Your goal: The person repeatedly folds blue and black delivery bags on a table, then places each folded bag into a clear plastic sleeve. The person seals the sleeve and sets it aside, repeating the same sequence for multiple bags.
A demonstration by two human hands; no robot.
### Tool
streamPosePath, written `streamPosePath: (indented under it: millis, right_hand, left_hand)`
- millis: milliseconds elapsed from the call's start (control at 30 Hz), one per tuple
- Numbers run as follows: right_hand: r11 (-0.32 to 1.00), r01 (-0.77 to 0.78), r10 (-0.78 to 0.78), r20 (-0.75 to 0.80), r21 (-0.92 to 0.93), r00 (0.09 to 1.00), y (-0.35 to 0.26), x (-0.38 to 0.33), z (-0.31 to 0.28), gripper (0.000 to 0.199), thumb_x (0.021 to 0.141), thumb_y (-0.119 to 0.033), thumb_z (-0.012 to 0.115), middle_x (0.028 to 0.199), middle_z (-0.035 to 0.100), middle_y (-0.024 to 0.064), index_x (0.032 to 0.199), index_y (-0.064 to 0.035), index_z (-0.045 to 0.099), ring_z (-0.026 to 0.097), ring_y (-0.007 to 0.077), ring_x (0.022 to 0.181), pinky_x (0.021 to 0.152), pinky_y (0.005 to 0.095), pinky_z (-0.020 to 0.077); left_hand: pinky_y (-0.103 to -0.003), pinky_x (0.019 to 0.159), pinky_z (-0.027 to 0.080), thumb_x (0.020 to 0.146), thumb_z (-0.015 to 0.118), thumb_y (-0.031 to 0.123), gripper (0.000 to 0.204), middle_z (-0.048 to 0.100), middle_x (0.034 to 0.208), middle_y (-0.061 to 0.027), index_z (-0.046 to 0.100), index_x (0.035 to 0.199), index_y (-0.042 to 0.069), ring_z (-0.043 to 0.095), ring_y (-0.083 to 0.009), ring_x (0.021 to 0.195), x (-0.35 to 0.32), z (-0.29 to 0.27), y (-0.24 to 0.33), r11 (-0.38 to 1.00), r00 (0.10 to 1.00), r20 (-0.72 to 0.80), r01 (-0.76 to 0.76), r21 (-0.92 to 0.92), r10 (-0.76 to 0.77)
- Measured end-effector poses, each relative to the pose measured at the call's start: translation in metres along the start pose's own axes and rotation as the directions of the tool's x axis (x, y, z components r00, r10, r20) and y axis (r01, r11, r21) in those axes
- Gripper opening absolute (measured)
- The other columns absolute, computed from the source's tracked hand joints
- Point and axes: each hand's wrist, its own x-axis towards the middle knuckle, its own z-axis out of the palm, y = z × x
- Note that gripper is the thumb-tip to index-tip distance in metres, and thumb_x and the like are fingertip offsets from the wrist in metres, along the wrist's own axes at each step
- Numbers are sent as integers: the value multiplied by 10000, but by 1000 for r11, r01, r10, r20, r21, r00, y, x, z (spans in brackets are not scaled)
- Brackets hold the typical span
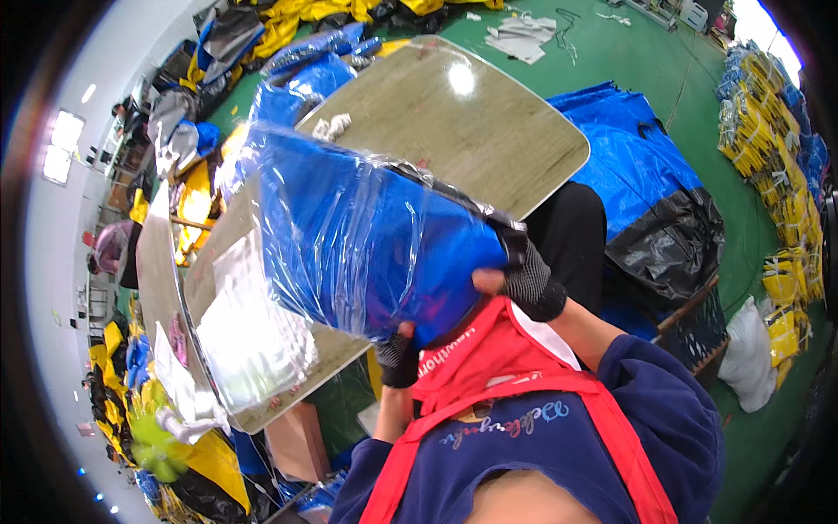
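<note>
A folded blue bundle with black edging (454, 253) is partly inside a clear plastic bag (305, 201), tilted above the table in front of me. My right hand (534, 281), in a grey-and-black fingerless glove, grips its near right corner with the thumb on top. At the lower edge my left hand (399, 356), gloved alike, holds the bundle with the thumb showing; its other fingers are hidden underneath. The wrinkled plastic covers the bundle's left and middle, while the blue nearest my hands looks bare. Beside it, a stack of clear plastic bags (253, 336) lies on the table.
The wood-look table (463, 113) has a crumpled white scrap (332, 127) on it. Blue and black sheets (646, 192) are piled at the right. A green fan (157, 441) stands at the lower left. Yellow bundles (768, 166) line the far right, beside a white sack (749, 354).
</note>
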Motion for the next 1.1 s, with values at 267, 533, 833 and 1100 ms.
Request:
streamPosePath:
  millis: [267, 533, 833, 1100]
  right_hand:
    - [809, 428, -335, 282, -404, 899, 9, 66, -40, 557, 607, -130, 853, 1032, 610, 109, 1067, -72, 544, 602, 235, 965, 866, 347, 484]
    - [762, 480, -501, 75, -434, 862, 36, 59, -28, 610, 612, -165, 836, 1122, 578, 151, 1135, -67, 538, 560, 306, 1060, 919, 386, 443]
    - [883, 429, -313, -443, 189, 840, 23, 75, -52, 614, 871, -424, 630, 1231, 551, 63, 1314, -46, 437, 542, 241, 1095, 962, 405, 436]
    - [708, 231, 37, -361, 667, 932, 24, 71, 26, 768, 857, -560, 573, 1358, 445, 76, 1420, -109, 309, 459, 275, 1193, 1031, 414, 361]
  left_hand:
    - [-386, 652, 507, 708, 807, 246, 374, 647, 784, -137, 666, 1010, 76, 634, -307, 707, 49, 63, 151, -149, 406, 711, -802, 579, 575]
    - [-426, 723, 483, 717, 709, 406, 575, 633, 892, -118, 571, 1196, 118, 620, -331, 853, 105, 162, 181, -106, 196, 956, -969, 223, 217]
    - [-445, 1056, 297, 666, 786, 509, 1099, 395, 1350, -246, 191, 1415, -32, 389, -353, 1258, 90, 141, 99, 515, 546, -132, -644, 565, 827]
    - [-357, 884, 466, 701, 826, 349, 684, 604, 1173, -105, 531, 1227, 28, 584, -216, 1021, 101, 126, 110, 853, 859, 197, -501, 144, 472]
